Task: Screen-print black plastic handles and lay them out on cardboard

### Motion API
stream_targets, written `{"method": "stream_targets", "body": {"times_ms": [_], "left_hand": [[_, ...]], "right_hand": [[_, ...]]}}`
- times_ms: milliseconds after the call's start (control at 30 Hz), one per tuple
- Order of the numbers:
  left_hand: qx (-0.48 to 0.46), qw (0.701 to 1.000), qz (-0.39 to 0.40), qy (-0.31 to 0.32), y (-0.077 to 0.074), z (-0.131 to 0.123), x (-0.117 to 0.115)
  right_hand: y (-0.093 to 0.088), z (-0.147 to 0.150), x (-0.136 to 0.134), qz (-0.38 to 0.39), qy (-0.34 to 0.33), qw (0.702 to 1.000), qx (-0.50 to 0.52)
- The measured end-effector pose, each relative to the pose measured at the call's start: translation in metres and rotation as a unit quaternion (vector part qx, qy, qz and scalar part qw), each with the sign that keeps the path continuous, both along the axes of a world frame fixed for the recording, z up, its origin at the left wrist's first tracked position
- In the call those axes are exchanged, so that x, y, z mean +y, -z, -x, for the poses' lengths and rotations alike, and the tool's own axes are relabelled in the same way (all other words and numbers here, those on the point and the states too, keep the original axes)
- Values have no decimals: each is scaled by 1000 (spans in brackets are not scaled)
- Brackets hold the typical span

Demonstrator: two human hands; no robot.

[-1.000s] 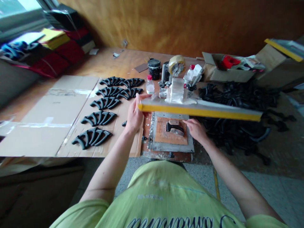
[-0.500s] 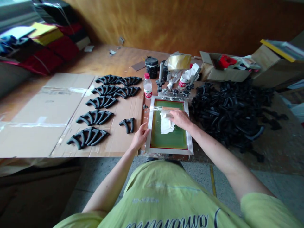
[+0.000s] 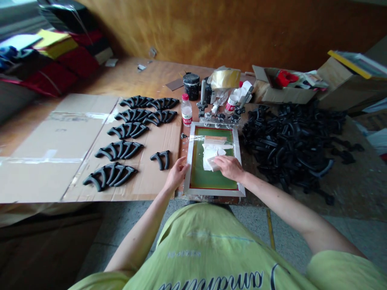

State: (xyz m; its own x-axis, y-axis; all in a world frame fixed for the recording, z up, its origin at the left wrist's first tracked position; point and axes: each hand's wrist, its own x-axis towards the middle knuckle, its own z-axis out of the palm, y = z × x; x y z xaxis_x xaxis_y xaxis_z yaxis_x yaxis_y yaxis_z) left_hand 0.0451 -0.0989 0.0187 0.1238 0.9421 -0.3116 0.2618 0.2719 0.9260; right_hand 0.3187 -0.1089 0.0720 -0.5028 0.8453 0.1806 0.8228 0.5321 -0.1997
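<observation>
A framed screen (image 3: 198, 177) with green mesh and a pale metal rim lies flat in front of me. White paste (image 3: 211, 152) covers part of its middle, and a squeegee with a wooden edge (image 3: 215, 139) rests above the paste. My right hand (image 3: 229, 166) pinches a small scraper (image 3: 213, 162) at the lower part of the paste. At the frame's left rim is my left hand (image 3: 178, 172), fingers apart, with nothing in it. Black curved parts (image 3: 119, 150) stand in rows on cardboard (image 3: 145, 181) to the left, with a separate small group (image 3: 160, 160) nearest my left hand.
Behind the screen are metal clamps (image 3: 220, 117), a red-capped bottle (image 3: 186, 110), a black tub (image 3: 191, 85) and a cup (image 3: 231, 104). A heap of black parts (image 3: 287, 141) lies right, before an open carton (image 3: 284, 94). Stacked bundles (image 3: 63, 60) stand far left.
My right hand has moved down toward me over the mesh, away from the wooden-edged squeegee, which now shows more fully. My left hand stays by the frame's left rim.
</observation>
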Motion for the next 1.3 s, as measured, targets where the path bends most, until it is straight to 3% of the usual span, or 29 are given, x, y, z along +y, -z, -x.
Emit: {"method": "stream_targets", "body": {"times_ms": [100,233,333,467,533,633,767,867,967,1000,1067,1133,1167,1233,1300], "left_hand": [[-15,1000,3,2,0,0,0],[-36,999,13,14,-16,3,2],[-70,997,1,13,-47,4,4],[-112,992,-46,-30,-99,-4,17],[-138,985,-88,-49,-123,-12,31],[-169,967,-180,-56,-151,-28,58],[-189,956,-221,-29,-173,-45,91],[-200,954,-220,-49,-171,-47,99],[-201,958,-188,-86,-149,-43,82],[-192,967,-150,-76,-139,-42,70],[-160,987,-23,3,-115,-44,39],[-133,980,115,96,-91,-52,5],[-136,972,156,113,-81,-56,-10],[-162,966,181,84,-63,-63,-32],[-172,970,169,23,-51,-58,-38]], "right_hand": [[-1,-2,-3,30,-15,999,9],[-30,4,34,26,109,992,54],[-58,-3,69,-2,169,983,75],[-79,-57,93,-39,257,952,164],[-73,-89,94,-23,342,916,207],[-43,-111,83,37,410,886,211],[9,-80,46,121,318,921,189],[34,-46,22,100,222,963,113],[44,-26,13,64,190,979,19],[43,-21,12,67,196,978,1],[37,-8,8,83,225,971,-5],[27,13,-2,89,258,962,18],[22,26,-9,84,262,961,33],[14,52,-22,66,215,973,56],[11,65,-28,53,112,990,64]]}}
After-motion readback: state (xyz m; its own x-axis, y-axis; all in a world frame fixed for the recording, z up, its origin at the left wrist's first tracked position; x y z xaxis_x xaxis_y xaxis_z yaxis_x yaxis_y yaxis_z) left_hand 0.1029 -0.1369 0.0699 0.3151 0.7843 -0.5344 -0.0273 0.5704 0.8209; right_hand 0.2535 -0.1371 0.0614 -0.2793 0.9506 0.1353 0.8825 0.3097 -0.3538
